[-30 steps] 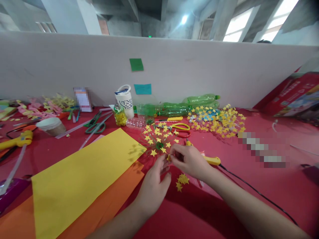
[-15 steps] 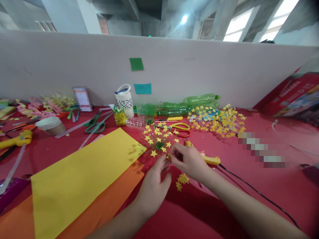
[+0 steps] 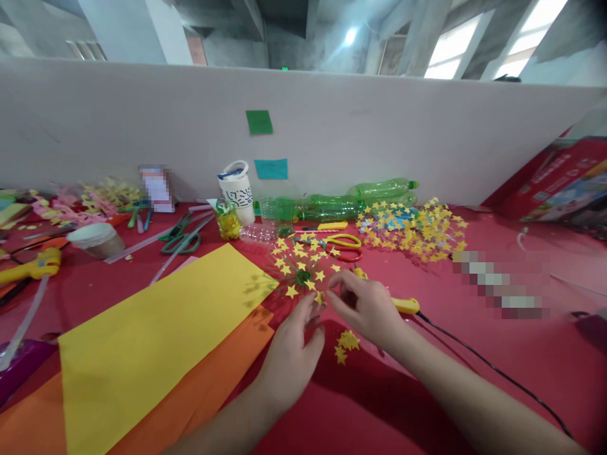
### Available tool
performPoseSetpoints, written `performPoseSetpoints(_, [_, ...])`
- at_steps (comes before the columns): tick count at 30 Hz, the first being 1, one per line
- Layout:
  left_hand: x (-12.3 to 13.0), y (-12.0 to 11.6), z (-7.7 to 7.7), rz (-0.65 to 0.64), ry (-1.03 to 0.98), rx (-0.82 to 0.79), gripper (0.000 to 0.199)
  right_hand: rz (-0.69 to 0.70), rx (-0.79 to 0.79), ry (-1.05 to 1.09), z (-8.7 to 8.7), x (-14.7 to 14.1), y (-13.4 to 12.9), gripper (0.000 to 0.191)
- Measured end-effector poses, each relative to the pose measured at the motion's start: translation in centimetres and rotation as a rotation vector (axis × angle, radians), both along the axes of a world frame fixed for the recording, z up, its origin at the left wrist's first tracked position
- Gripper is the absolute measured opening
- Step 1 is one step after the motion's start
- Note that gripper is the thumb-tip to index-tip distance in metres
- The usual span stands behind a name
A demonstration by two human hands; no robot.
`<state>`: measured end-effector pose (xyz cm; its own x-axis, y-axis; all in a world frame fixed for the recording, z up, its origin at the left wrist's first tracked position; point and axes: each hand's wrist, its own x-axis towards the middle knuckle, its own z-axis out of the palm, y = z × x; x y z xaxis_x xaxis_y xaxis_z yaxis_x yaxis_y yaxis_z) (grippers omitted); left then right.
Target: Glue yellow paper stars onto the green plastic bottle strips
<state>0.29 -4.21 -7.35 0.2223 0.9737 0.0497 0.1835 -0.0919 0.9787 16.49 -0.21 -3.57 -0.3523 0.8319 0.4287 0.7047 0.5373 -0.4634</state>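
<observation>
Fingers of the left hand [image 3: 290,354] are at the near edge of the star spray [image 3: 303,278], touching or just beside one star [image 3: 320,297]; whether they grip it cannot be told at this size. Right hand [image 3: 370,309]: fingers slightly parted, nothing seen between them, just right of that star. The spray, green at its centre, stands on a red counter [image 3: 427,398], by the corner of a yellow sheet [image 3: 156,341] overlapping orange sheets [image 3: 227,366]. Loose stars [image 3: 348,341] lie on the counter below the right hand. A yellow-handled tool [image 3: 405,306] is partly hidden behind that hand. Green bottles [image 3: 384,189] lie along the rear, against a pale partition [image 3: 142,114] bearing a green note [image 3: 259,122] and a blue note [image 3: 271,169]. Beyond: concrete beams [image 3: 246,16], a bright lamp [image 3: 350,36], and windows [image 3: 453,50] at right.
</observation>
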Motion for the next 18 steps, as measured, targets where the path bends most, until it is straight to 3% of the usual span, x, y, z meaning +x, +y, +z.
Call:
performPoseSetpoints(5, [0.0, 0.1, 0.2, 0.019, -0.025, -0.028, 0.049, 0.21, 0.27, -0.162, -1.1, 1.2, -0.7, 0.025])
performPoseSetpoints(18, [0.0, 0.2, 0.7, 0.015, -0.093, -0.056, 0.047, 0.226, 0.449, -0.285, -1.5, 0.9, -0.9, 0.028])
